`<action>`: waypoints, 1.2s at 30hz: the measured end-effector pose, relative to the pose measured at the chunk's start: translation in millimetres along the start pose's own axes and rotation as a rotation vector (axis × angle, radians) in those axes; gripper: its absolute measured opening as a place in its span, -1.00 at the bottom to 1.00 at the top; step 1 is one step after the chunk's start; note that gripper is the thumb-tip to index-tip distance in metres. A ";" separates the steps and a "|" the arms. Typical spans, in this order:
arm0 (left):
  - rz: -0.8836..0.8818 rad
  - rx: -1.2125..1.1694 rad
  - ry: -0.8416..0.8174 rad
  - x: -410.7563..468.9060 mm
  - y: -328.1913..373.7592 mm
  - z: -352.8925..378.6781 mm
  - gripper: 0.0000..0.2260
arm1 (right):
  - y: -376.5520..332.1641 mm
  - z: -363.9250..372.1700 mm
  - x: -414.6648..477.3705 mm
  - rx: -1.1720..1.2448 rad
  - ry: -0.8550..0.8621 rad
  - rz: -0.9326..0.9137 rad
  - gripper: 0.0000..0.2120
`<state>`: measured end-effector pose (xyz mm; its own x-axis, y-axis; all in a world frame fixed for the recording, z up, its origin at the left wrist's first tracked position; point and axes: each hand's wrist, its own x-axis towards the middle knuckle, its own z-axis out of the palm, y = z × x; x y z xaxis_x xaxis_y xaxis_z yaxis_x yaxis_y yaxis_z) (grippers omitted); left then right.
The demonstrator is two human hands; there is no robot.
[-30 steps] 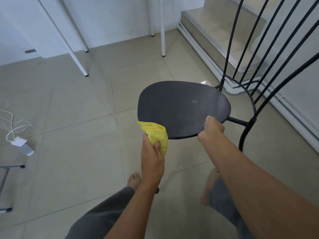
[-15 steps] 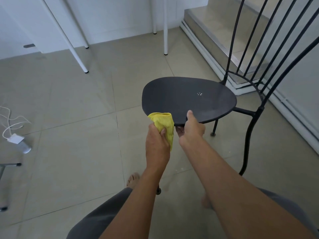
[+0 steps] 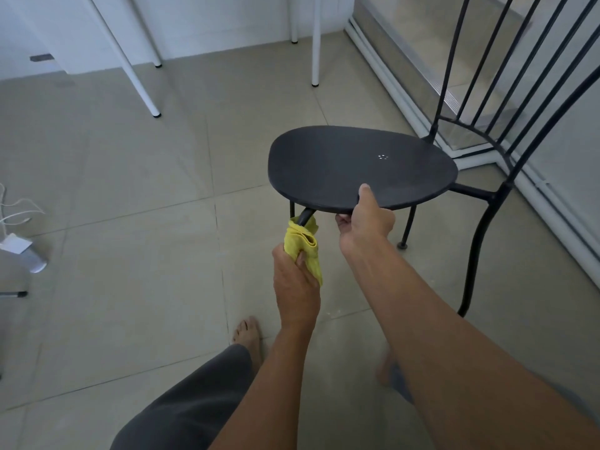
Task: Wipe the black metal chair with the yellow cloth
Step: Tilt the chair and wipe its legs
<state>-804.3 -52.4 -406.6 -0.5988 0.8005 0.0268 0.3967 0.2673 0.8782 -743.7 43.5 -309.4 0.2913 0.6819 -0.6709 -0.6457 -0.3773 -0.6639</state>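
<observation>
The right hand [image 3: 367, 222] holds the black metal chair [image 3: 357, 167] by its seat's front edge while the left hand [image 3: 293, 287] squeezes the yellow cloth [image 3: 302, 241] around a front leg [image 3: 304, 216], so most of the wiping seems not yet done.

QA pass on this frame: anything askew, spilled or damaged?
Nothing spilled or broken. The black chair looks intact; the right hand grips its seat edge, the left hand holds the yellow cloth on a front leg. Only oddity: a white charger with loose cable lying on the floor, left.
</observation>
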 end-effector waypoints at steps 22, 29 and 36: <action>0.009 -0.015 0.069 0.0 -33.4 19.2 -0.89 | 11.8 3.5 7.5 0.064 -0.029 -0.092 -0.86; -0.049 0.005 0.067 -5.9 -47.6 26.6 -0.94 | 9.8 5.3 10.9 0.032 -0.032 -0.098 -0.86; -0.183 0.030 -0.019 -31.8 -85.0 32.5 -0.92 | 9.9 1.5 13.9 0.027 -0.050 -0.107 -0.85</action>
<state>-796.3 -83.1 -497.6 -0.6499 0.7467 -0.1414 0.3030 0.4253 0.8528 -747.1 50.2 -324.8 0.3248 0.7479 -0.5790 -0.6318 -0.2839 -0.7212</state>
